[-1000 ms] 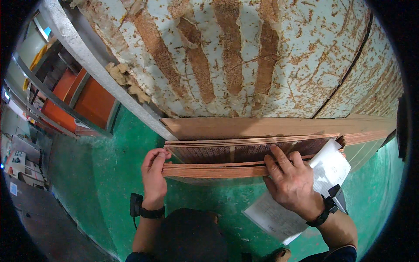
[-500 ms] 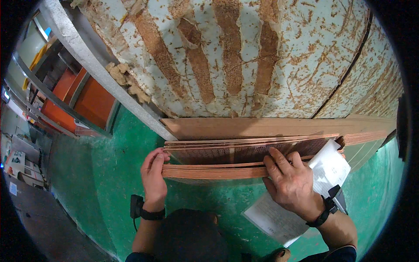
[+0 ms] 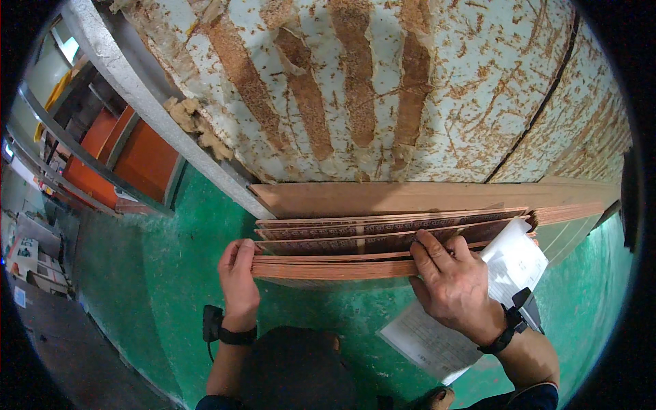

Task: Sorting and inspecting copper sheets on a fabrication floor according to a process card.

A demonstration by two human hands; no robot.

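Several thin panels with reddish-brown edges (image 3: 335,268) stand on edge in a row, with dark patterned faces showing in the gaps. My left hand (image 3: 239,277) is closed on the left end of the near bundle, its thumb and fingers at the top corner. My right hand (image 3: 451,287) lies over the top edges further right, fingers bent over and between the panels. Behind one loose panel (image 3: 307,242), more panels lean at the back. White printed sheets (image 3: 434,345) hang beside and beneath my right hand; whether it holds them is hidden.
A large board with torn, blotchy white covering (image 3: 471,89) rises behind the panels, above a plain brown board (image 3: 383,198). A grey metal post (image 3: 150,96) stands at left, with an orange-sided rack (image 3: 147,157) beyond. The floor (image 3: 157,301) is green.
One panel has come away from the back group toward me, making a second gap. My left hand has shifted slightly down to the near bundle. My right hand has barely moved.
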